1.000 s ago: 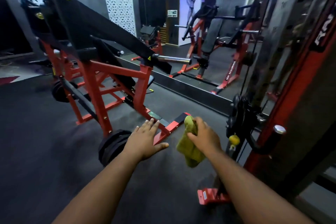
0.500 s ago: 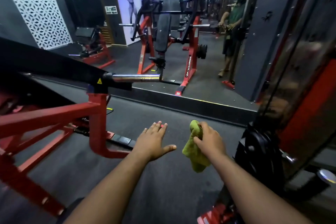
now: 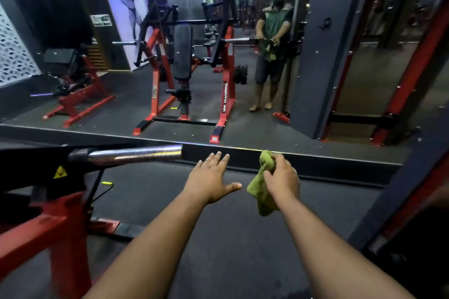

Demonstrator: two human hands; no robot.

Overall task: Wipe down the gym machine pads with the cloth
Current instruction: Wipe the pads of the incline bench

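Head view: the red machine [image 3: 31,233] at lower left is cut off by the frame edge, and its pads are out of sight. At centre right, the right hand [image 3: 281,178] clenches a crumpled green cloth [image 3: 261,192], partly hidden behind the fingers. The left hand [image 3: 210,181] hovers flat, fingers spread, holding nothing.

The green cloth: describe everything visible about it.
The green cloth is a yellow-green, soft, terry-like rag, bunched and crumpled. The right hand grips its middle, fingers curled round it; a wad pokes out above the fist and a loose tail hangs below. It is held in the air over the dark floor, apart from the open left hand, touching no machine.
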